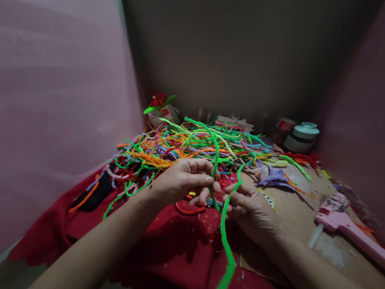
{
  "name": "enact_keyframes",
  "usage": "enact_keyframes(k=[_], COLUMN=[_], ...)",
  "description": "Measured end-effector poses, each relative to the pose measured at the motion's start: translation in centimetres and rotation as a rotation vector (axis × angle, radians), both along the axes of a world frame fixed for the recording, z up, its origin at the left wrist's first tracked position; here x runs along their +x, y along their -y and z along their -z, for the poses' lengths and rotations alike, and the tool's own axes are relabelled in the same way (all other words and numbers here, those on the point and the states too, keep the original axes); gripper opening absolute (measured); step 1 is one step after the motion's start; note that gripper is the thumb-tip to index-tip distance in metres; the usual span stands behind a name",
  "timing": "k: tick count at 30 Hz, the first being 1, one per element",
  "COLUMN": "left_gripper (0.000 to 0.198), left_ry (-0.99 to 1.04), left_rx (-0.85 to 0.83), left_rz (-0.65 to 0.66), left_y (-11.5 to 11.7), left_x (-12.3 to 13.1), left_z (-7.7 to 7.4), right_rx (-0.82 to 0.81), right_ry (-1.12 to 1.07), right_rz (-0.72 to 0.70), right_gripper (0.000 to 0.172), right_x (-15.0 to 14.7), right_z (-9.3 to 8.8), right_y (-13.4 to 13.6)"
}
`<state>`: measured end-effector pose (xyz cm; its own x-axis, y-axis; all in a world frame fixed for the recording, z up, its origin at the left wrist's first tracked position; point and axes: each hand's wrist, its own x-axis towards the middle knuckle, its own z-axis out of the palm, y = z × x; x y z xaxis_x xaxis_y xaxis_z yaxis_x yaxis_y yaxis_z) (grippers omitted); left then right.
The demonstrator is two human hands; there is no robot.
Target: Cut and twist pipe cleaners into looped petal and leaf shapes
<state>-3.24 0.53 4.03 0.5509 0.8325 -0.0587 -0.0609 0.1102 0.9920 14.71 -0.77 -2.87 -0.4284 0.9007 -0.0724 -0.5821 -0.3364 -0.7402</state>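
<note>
My left hand [192, 178] pinches a bright green pipe cleaner [217, 149] that arcs up and away over the pile. Close beside it, my right hand [250, 208] has its thumb and fingers closed on a green pipe cleaner strand [226, 246], which hangs down toward me in a wavy line. Whether the two strands are one piece I cannot tell. Beyond both hands spreads a tangled heap of many-coloured pipe cleaners [179, 143]. A bent red pipe cleaner [189, 211] lies below my left hand on the red cloth [182, 256].
To the right lies a pink glue gun [337, 220] on a tan board [324, 259]. Purple pipe-cleaner pieces [277, 178] sit near the heap. A pale teal lidded container [303, 137] stands at the back right. Pink walls [54, 105] rise on both sides.
</note>
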Motion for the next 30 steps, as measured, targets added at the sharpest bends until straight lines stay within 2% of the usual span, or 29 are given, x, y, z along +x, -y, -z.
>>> enact_keyframes(k=[6,12,18,26,30], left_gripper=[0.017,0.025,0.023,0.028,0.033], left_ry=[-0.017,0.015,0.058,0.138,0.148], left_rx=[-0.110,-0.044,-0.037,-0.106,-0.141], left_rz=[-0.023,0.080,0.006,0.020,0.016], left_y=[-0.2,-0.1,0.4,0.5,0.6], left_x=[0.2,0.8,1.3,1.7,1.9], left_z=[0.7,1.9,2.4,3.3,3.7], right_rx=[0.064,0.099,0.102,0.028,0.064], right_ry=[0.005,0.010,0.010,-0.077,-0.100], right_rz=[0.036,0.024,0.055,0.069,0.060], right_gripper=[0.012,0.010,0.007,0.009,0.007], right_x=[0.0,0.0,-0.3,-0.6,-0.7], right_z=[-0.4,-0.5,-0.8,-0.4,-0.4], right_y=[0.0,-0.2,0.1,0.2,0.3])
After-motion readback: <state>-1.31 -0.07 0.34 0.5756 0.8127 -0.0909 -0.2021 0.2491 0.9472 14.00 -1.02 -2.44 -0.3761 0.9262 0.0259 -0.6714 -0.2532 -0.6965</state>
